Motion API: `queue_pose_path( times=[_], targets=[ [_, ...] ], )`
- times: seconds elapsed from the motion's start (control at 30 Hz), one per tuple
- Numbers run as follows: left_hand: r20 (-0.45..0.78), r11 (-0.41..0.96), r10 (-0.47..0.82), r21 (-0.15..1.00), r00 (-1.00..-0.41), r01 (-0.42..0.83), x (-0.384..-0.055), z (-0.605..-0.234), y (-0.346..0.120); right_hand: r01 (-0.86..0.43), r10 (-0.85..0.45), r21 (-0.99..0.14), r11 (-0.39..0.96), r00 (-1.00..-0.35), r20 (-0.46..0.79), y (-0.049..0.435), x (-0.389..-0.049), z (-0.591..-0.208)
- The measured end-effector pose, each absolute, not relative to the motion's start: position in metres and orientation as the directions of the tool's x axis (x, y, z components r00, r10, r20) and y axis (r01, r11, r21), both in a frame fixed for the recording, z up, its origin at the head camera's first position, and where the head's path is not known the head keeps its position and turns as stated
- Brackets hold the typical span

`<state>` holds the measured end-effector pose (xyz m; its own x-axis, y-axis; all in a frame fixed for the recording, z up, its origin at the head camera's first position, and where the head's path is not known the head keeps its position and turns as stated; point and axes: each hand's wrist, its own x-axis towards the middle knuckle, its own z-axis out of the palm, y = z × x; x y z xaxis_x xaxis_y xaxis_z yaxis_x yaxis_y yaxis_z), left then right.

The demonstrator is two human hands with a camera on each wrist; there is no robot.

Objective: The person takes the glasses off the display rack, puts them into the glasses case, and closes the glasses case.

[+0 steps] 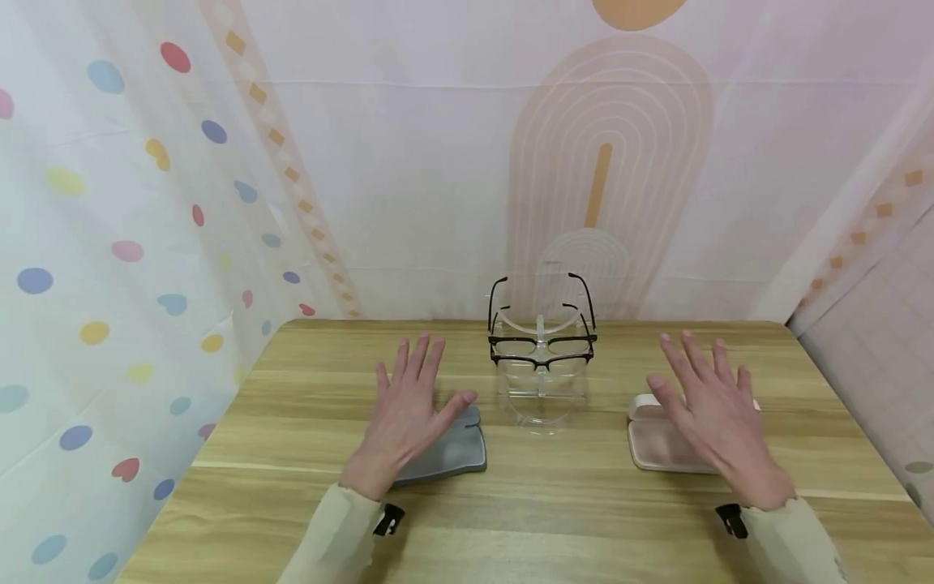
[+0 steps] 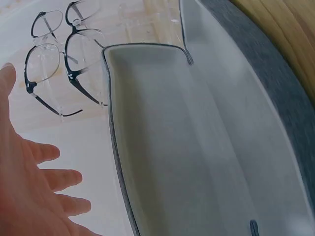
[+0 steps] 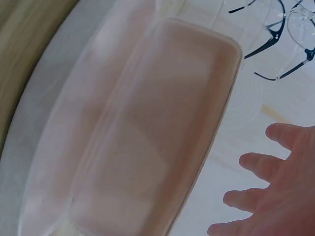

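Note:
My left hand [image 1: 404, 414], fingers straight and spread, overlaps a grey glasses case [image 1: 452, 454] in the head view. That case stands with its lid up, and its pale grey lining [image 2: 152, 132] fills the left wrist view. On the other side, my right hand [image 1: 711, 410] is likewise spread, palm down, in front of a white glasses case [image 1: 660, 456] with a pinkish lining [image 3: 162, 113]. Neither hand grips anything. Between the hands, two pairs of dark-framed eyeglasses, an upper pair [image 1: 503, 339] and a lower pair [image 1: 541, 365], sit on a clear display stand [image 1: 541, 422].
The wooden table [image 1: 292, 389] runs back to a patterned curtain [image 1: 423, 178]. A dotted curtain [image 1: 131, 324] hangs along the left side. Black wrist straps [image 1: 389, 519] show at the cuffs of both light sleeves.

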<state>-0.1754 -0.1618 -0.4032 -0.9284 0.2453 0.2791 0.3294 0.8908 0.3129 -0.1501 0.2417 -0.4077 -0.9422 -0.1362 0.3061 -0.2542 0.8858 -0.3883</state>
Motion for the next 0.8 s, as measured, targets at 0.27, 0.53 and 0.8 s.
queue_pose_path(
  times=[0.27, 0.53, 0.8],
  targets=[
    [0.316, 0.852, 0.227, 0.393, -0.921, 0.345, -0.176, -0.401, -0.156, -0.271, -0.125, -0.423, 0.865, -0.932, 0.340, 0.228, -0.153, -0.403],
    [0.343, 0.783, 0.213, 0.501, -0.915, 0.369, -0.177, -0.397, -0.148, -0.290, -0.113, -0.459, 0.840, -0.920, 0.376, 0.216, -0.157, -0.399],
    [0.331, 0.719, 0.203, 0.589, -0.922, 0.369, -0.179, -0.397, -0.141, -0.332, -0.100, -0.524, 0.784, -0.901, 0.422, 0.202, -0.159, -0.396]
  ],
)
